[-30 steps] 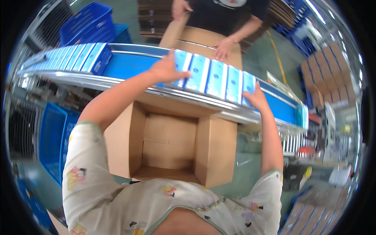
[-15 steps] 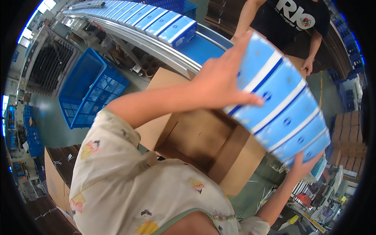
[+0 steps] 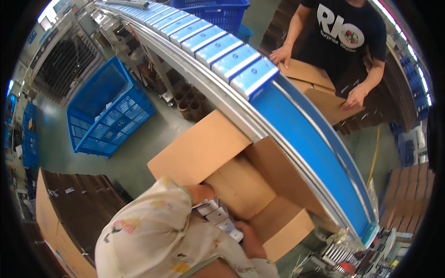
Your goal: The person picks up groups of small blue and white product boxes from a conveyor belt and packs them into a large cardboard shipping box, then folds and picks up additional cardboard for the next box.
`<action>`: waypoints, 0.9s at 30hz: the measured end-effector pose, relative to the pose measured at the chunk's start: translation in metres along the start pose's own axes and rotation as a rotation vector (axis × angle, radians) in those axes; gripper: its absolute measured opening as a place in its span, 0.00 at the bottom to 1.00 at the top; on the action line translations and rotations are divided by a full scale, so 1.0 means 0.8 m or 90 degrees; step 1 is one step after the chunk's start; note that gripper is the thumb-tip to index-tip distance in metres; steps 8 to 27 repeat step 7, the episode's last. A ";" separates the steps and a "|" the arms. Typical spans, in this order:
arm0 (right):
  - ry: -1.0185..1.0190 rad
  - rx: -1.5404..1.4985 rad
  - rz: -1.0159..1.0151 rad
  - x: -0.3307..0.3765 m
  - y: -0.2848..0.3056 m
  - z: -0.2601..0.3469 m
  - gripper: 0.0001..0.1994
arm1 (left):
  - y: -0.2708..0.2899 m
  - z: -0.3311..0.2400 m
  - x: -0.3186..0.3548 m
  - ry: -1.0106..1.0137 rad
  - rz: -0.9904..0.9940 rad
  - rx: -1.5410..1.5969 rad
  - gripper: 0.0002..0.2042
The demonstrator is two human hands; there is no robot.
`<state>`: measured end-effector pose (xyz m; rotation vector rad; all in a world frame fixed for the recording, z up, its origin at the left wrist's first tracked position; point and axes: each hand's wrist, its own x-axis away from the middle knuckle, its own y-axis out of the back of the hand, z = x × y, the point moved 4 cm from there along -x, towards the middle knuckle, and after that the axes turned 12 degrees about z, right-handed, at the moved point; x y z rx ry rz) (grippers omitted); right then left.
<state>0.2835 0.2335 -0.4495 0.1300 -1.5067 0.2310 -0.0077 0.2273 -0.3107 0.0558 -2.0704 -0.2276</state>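
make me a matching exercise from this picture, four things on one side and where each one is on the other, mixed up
Things:
1. row of blue and white boxes
2. blue plastic crate
3. open cardboard carton
4. small stack of boxes

Places:
A. on the floor, left of the conveyor belt
B. between the person's two arms, low inside the carton
C. riding on top of the conveyor belt
D. right below the conveyor belt, flaps spread open

Pairs: 1-C, 2-A, 3-D, 4-B
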 end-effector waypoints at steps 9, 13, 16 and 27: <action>0.219 -0.059 -0.076 0.171 0.041 0.057 0.29 | 0.184 -0.020 0.428 0.124 -0.432 0.272 0.25; 0.219 -0.059 -0.076 0.171 0.041 0.057 0.29 | 0.184 -0.020 0.428 0.124 -0.432 0.272 0.25; 0.219 -0.059 -0.076 0.171 0.041 0.057 0.29 | 0.184 -0.020 0.428 0.124 -0.432 0.272 0.25; 0.219 -0.059 -0.076 0.171 0.041 0.057 0.29 | 0.184 -0.020 0.428 0.124 -0.432 0.272 0.25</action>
